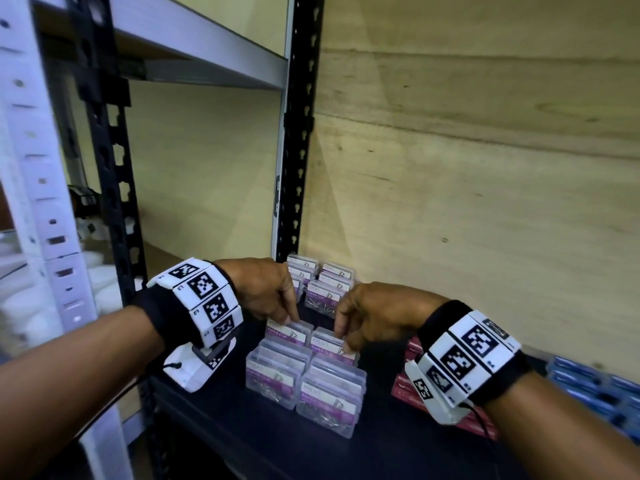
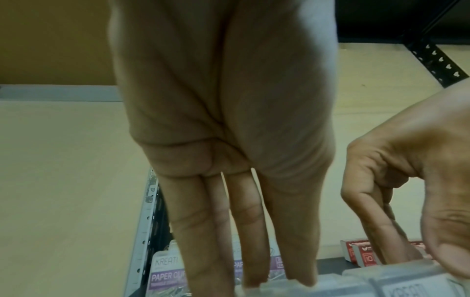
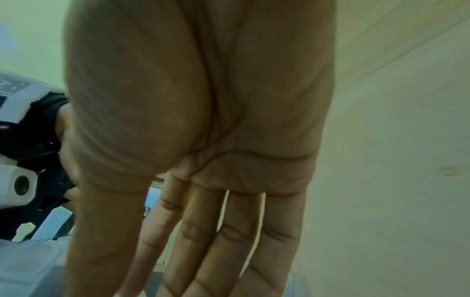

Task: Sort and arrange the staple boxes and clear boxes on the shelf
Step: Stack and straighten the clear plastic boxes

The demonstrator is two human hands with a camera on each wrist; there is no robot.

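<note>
Clear paper-clip boxes with purple labels stand in two short rows (image 1: 273,375) (image 1: 329,400) on the black shelf (image 1: 277,445). My left hand (image 1: 289,318) reaches down on the rear box of the left row (image 1: 287,336). In the left wrist view its straight fingers (image 2: 203,251) and thumb come down either side of that box's top. My right hand (image 1: 343,342) pinches the top edge of the right row's rear box (image 1: 329,346). The left wrist view shows its thumb in front and its fingers behind. Red staple boxes (image 1: 403,389) lie under my right wrist.
More clear boxes (image 1: 329,282) are stacked at the back against the wooden panel (image 1: 450,202). Blue boxes (image 1: 581,382) fill the shelf's right end. A black slotted upright (image 1: 298,168) stands behind my left hand, and another shelf board (image 1: 207,57) hangs above.
</note>
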